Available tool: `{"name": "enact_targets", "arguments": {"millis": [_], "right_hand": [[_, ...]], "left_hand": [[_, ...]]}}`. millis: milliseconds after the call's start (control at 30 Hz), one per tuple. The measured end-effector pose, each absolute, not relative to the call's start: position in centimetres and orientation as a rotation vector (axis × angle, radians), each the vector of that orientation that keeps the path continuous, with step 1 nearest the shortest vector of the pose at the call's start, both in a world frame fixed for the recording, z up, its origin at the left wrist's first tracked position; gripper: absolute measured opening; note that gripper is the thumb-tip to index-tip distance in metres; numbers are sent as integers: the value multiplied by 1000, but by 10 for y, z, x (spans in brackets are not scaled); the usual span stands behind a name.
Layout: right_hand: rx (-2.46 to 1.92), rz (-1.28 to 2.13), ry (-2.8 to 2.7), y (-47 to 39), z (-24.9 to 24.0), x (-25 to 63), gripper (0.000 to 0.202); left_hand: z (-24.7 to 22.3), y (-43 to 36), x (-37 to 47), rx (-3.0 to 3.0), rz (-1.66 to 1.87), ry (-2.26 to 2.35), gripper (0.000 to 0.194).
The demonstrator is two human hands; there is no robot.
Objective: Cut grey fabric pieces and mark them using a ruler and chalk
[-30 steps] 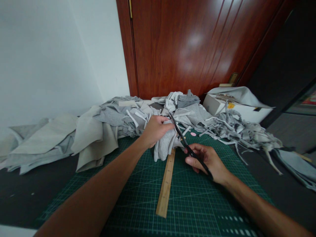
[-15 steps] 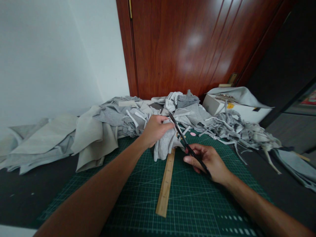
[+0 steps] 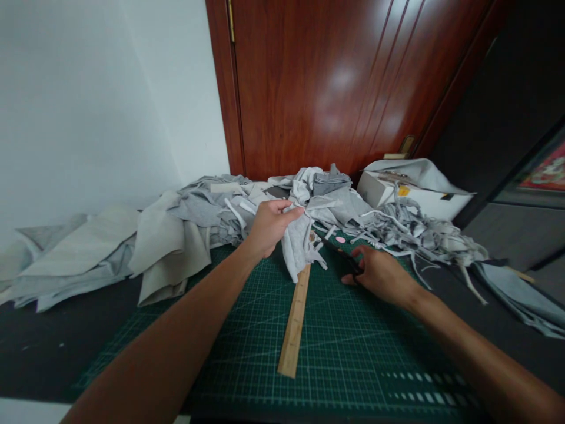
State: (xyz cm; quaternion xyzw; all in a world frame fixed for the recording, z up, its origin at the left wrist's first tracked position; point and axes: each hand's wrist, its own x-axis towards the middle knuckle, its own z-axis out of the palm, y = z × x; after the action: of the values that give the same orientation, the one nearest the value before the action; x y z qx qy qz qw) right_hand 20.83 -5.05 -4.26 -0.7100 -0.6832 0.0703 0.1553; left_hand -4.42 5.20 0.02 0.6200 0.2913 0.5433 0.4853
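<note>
One soft grey fabric scrap (image 3: 298,244) hangs limp from the left hand (image 3: 268,227), pinched at its top edge over the green cutting mat (image 3: 353,353) above the wooden ruler (image 3: 295,324). It looks light and floppy, best gripped near the edge; the right hand (image 3: 379,274) is closed around black scissors (image 3: 342,254) lowered onto the mat, just right.

Right hand (image 3: 379,274) has lowered the scissors (image 3: 342,254) from raised against the grey cloth (image 3: 300,244) to flat on the cutting mat (image 3: 344,347). Left hand (image 3: 269,227) has lifted the cloth slightly.

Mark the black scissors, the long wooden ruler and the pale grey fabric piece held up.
black scissors (image 3: 336,249), head view, on the blades
long wooden ruler (image 3: 295,324), head view, mid-length of its face
pale grey fabric piece (image 3: 298,242), head view, on the hanging fold
</note>
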Motion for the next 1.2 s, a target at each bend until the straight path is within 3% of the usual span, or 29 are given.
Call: {"name": "enact_targets", "arguments": {"millis": [467, 567, 767, 933, 1200], "right_hand": [[-1897, 253, -2173, -64, -15, 196, 26], [-1703, 267, -2102, -71, -5, 186, 36], [-1221, 798, -1614, -87, 3, 167, 46], [-1187, 880, -1394, -96, -2, 175, 43], [-1129, 852, -1125, -86, -19, 181, 50]], "left_hand": [[6, 29, -29, 1573, 1244, 637, 17], [8, 14, -21, 1652, 1203, 617, 10], [2, -22, -7, 1746, 1072, 517, 10], [-2, -24, -17, 1640, 957, 482, 48], [-13, -5, -23, 1447, 1023, 572, 35]]}}
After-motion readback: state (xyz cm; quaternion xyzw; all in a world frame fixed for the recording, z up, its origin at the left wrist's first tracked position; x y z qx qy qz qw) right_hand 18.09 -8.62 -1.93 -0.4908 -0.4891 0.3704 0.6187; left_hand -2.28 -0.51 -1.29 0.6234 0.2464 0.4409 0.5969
